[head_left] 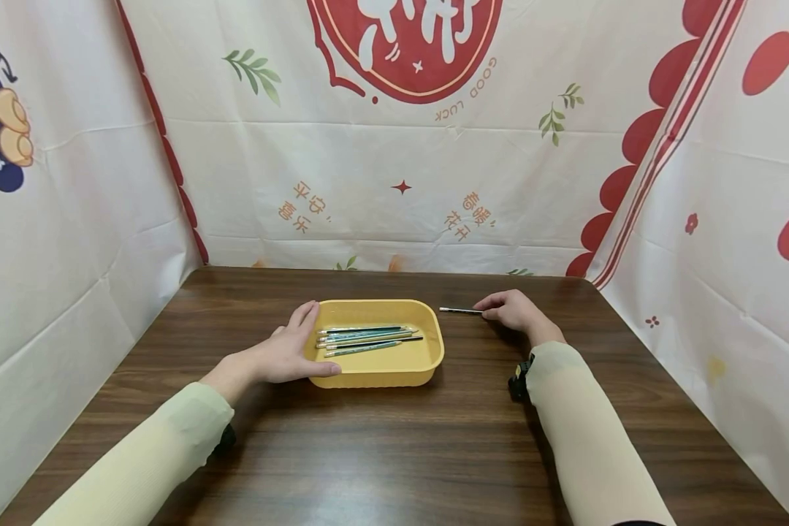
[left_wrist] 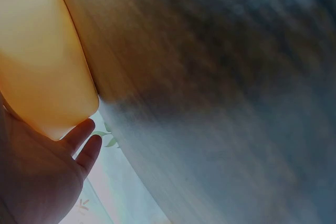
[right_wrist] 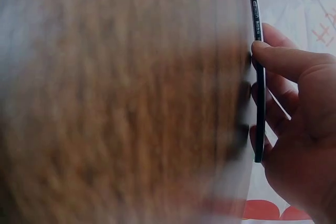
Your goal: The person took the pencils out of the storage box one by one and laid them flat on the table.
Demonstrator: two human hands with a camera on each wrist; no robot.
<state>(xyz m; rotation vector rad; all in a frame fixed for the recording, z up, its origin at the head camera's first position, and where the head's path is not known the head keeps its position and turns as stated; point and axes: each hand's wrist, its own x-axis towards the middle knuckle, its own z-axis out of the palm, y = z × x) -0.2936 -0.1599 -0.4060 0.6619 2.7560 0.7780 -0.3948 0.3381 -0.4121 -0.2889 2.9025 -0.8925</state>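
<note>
A yellow plastic basin point(head_left: 373, 379) holds several slim pencils point(head_left: 361, 339), most in greenish and dark tones, lying roughly side by side. At its left end is my left hand point(head_left: 291, 351), fingers spread, the thumb along the front rim and the other fingers at the back-left corner. In the left wrist view, two fingertips point(left_wrist: 89, 150) stick out past the basin's corner. To the right of the basin my right hand point(head_left: 514, 310) pinches a dark pencil point(right_wrist: 261, 103) between thumb and fingers, its pale end pointing left. Whether the pencil touches the table cannot be told.
Both hands are at a dark wood-grain table point(head_left: 394, 453). A white printed cloth point(head_left: 394, 161) hangs behind the table's far edge, and more cloth hangs at the left and right sides.
</note>
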